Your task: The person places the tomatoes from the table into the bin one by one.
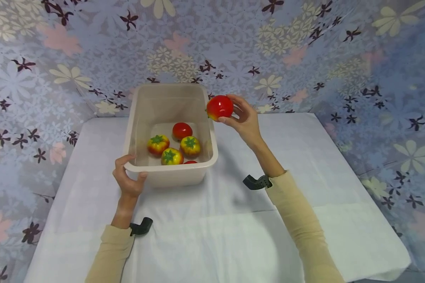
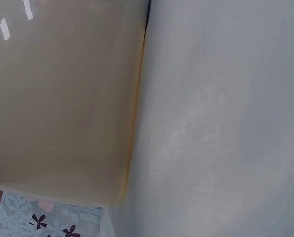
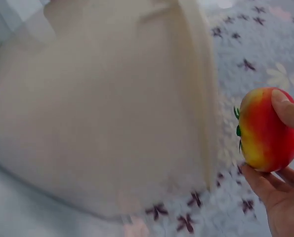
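My right hand (image 1: pixel 246 122) grips a red and yellow toy tomato (image 1: pixel 220 108), fingers and thumb around its sides. It is held up beside the right rim of a beige plastic bin (image 1: pixel 212 137). In the right wrist view the same tomato (image 3: pixel 268 131) shows its green leafy top turned toward the bin wall (image 3: pixel 102 108). My left hand (image 1: pixel 127 179) holds the bin's near left corner, thumb at the front rim and fingers over the left side. Inside the bin lie several more tomatoes, among them a red one (image 1: pixel 182 131) and a yellow one with green leaves (image 1: pixel 190 146).
The bin stands on a table with a white cloth (image 1: pixel 269 236). Flowered fabric (image 1: pixel 233 47) hangs behind the table and along its sides. Each wrist carries a small black camera mount (image 1: pixel 256 182) over a beige sleeve.
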### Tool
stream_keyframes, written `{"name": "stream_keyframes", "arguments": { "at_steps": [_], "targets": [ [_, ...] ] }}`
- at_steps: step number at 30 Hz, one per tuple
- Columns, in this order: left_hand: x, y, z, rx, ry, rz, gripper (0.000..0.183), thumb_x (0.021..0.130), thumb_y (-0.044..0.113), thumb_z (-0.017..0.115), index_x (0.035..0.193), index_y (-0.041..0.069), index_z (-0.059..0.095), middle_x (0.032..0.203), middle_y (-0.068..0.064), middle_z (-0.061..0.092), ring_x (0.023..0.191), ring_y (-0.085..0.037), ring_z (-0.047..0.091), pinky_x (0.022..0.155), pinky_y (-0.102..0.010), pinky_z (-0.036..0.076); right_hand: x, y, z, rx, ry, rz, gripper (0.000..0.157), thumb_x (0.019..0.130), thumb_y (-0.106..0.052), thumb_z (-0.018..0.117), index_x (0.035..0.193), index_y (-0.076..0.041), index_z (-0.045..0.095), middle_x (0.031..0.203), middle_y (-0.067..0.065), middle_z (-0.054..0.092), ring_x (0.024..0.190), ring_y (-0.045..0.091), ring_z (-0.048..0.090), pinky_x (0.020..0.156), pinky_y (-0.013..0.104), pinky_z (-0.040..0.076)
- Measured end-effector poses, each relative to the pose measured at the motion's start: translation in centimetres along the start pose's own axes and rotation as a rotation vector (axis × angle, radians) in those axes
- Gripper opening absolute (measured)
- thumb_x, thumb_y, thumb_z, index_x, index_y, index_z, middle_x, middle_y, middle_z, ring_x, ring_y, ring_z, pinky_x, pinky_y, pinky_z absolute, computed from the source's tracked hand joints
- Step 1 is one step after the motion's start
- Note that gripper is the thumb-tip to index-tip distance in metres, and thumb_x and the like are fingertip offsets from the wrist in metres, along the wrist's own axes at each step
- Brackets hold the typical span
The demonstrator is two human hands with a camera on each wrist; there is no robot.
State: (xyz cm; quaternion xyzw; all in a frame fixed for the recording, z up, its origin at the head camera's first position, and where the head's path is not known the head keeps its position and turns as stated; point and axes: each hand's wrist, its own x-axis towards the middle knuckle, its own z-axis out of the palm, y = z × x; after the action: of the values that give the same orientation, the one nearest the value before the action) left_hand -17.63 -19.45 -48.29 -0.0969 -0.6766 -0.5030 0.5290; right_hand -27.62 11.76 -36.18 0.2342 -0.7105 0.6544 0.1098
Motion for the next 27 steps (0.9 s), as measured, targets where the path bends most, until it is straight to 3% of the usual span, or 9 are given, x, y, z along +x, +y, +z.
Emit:
{"name": "stream_keyframes", "arguments": {
  "at_steps": [5, 9, 12, 15, 19, 27],
  "targets": [
    [0.2, -0.1, 0.1, -0.012, -0.014, 0.007, 0.089, 0.077, 0.079, 0.056, 0.097, -0.007, 0.055, 0.087, -0.017, 0.063, 0.093, -0.004, 0.061, 0.087, -0.015, 0.044, 0.6, -0.1, 2.8, -0.002, -0.08, -0.018, 0.061, 0.08, 0.01, 0.072, 0.136, 0.004, 0.049, 0.137, 0.019, 0.054, 0.119, 0.027, 0.058, 0.096, 0.039, 0.05],
    [0.1, 0.0, 0.1, 0.006, -0.005, 0.003, 0.089, 0.076, 0.08, 0.055, 0.096, -0.007, 0.055, 0.087, -0.016, 0.064, 0.093, -0.003, 0.061, 0.087, -0.014, 0.044, 0.6, -0.6, 4.7, -0.067, -0.145, -0.037, 0.062, 0.08, 0.008, 0.073, 0.136, 0.005, 0.048, 0.136, 0.021, 0.055, 0.125, 0.029, 0.054, 0.108, 0.04, 0.041],
    [0.0, -0.1, -0.1, 0.019, -0.007, -0.006, 0.09, 0.076, 0.081, 0.054, 0.095, -0.006, 0.055, 0.085, -0.023, 0.061, 0.096, 0.002, 0.058, 0.089, -0.014, 0.044, 0.2, -1.7, 5.6, -0.121, -0.178, -0.033, 0.06, 0.08, 0.008, 0.072, 0.135, 0.008, 0.048, 0.136, 0.024, 0.054, 0.129, 0.032, 0.05, 0.114, 0.039, 0.032],
    [-0.1, 0.0, -0.1, 0.021, -0.009, -0.012, 0.089, 0.076, 0.081, 0.054, 0.096, -0.006, 0.055, 0.085, -0.024, 0.06, 0.096, 0.002, 0.058, 0.09, -0.015, 0.044, 0.2, -1.3, 5.6, -0.17, -0.199, -0.024, 0.061, 0.08, 0.004, 0.074, 0.136, 0.005, 0.05, 0.138, 0.021, 0.054, 0.131, 0.03, 0.048, 0.116, 0.04, 0.027],
    [0.2, 0.1, -0.1, 0.017, -0.006, 0.0, 0.087, 0.077, 0.08, 0.055, 0.096, -0.005, 0.055, 0.084, -0.022, 0.061, 0.092, -0.003, 0.061, 0.088, -0.015, 0.045, 0.4, 1.0, 5.2, -0.179, -0.213, -0.029, 0.062, 0.082, -0.004, 0.075, 0.139, -0.004, 0.05, 0.142, 0.013, 0.054, 0.133, 0.023, 0.046, 0.118, 0.042, 0.023],
    [0.0, 0.1, 0.0, 0.001, -0.004, -0.007, 0.089, 0.076, 0.08, 0.056, 0.096, -0.007, 0.056, 0.085, -0.02, 0.062, 0.094, -0.002, 0.06, 0.086, -0.015, 0.044, 0.1, 1.2, 5.2, -0.205, -0.255, -0.01, 0.063, 0.085, -0.008, 0.073, 0.142, -0.003, 0.046, 0.146, 0.014, 0.05, 0.138, 0.023, 0.041, 0.119, 0.044, 0.019]
  ]
}}
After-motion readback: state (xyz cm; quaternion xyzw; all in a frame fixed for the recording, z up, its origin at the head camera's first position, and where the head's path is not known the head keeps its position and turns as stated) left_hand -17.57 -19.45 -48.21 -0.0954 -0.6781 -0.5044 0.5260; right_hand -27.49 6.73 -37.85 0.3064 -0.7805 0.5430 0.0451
